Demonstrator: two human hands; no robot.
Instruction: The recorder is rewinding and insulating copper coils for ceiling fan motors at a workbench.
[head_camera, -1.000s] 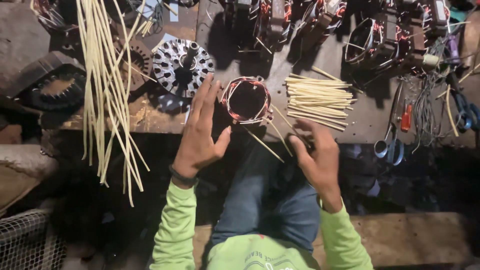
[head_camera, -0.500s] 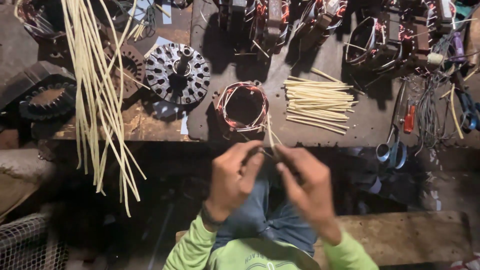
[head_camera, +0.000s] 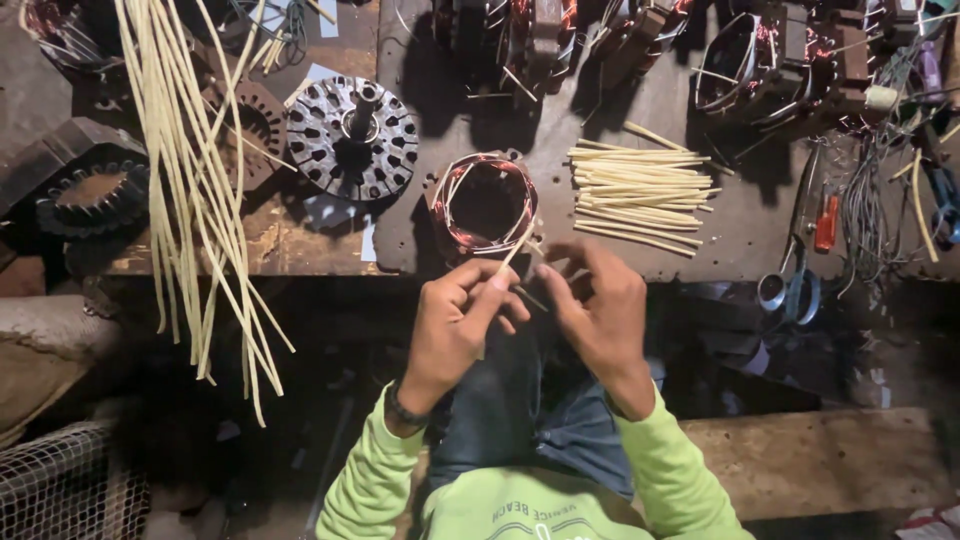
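My left hand (head_camera: 455, 325) pinches a thin pale sleeve stick (head_camera: 514, 250) that points up toward a copper wire coil (head_camera: 485, 203) on the workbench. My right hand (head_camera: 598, 305) is close beside it, fingers curled on the lower end of the same stick. Both hands hover just in front of the bench's front edge, above my lap. A pile of short pale sleeve sticks (head_camera: 635, 197) lies to the right of the coil.
A round slotted metal motor core (head_camera: 352, 137) sits left of the coil. Long pale sleeves (head_camera: 195, 190) hang over the bench's left side. Scissors (head_camera: 790, 290), a red-handled tool (head_camera: 826, 224), wires and other wound coils (head_camera: 740, 60) crowd the right and back.
A second ago my left hand lay spread on the bench by the coil, the right one apart. Both have come together in front of the coil on one stick.
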